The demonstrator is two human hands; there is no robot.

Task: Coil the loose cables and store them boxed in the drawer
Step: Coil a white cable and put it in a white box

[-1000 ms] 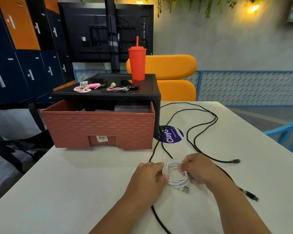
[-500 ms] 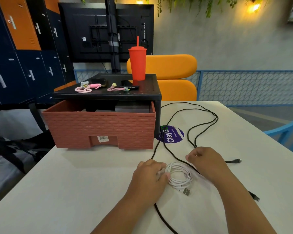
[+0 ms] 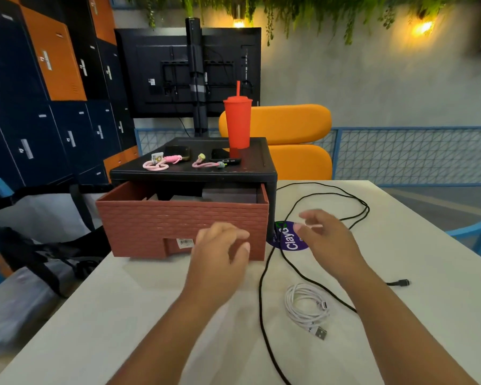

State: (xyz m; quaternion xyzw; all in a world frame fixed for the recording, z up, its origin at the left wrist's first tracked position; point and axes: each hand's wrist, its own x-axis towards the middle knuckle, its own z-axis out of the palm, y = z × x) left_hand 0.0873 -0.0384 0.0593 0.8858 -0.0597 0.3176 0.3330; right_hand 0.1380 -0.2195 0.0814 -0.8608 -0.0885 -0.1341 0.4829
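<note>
A coiled white cable (image 3: 306, 307) lies on the white table (image 3: 122, 315), its USB plug pointing toward me, touched by neither hand. A long black cable (image 3: 328, 195) sprawls loose over the table in wide loops. The brick-patterned red drawer (image 3: 178, 220) stands pulled out from under a black stand (image 3: 195, 173); dark boxes show inside it. My left hand (image 3: 220, 251) hovers in front of the drawer's face, fingers curled and empty. My right hand (image 3: 325, 240) is raised over the black cable by the purple sticker, fingers spread, holding nothing.
A red tumbler with a straw (image 3: 237, 120), pink straps (image 3: 161, 162) and small dark items sit on the stand's top. A purple round sticker (image 3: 289, 240) is on the table. An orange chair (image 3: 289, 140) stands behind, a black bag (image 3: 39, 251) to the left.
Both hands let go of the white coil, which now rests on the table, and moved forward toward the drawer. The view has tilted and closed in.
</note>
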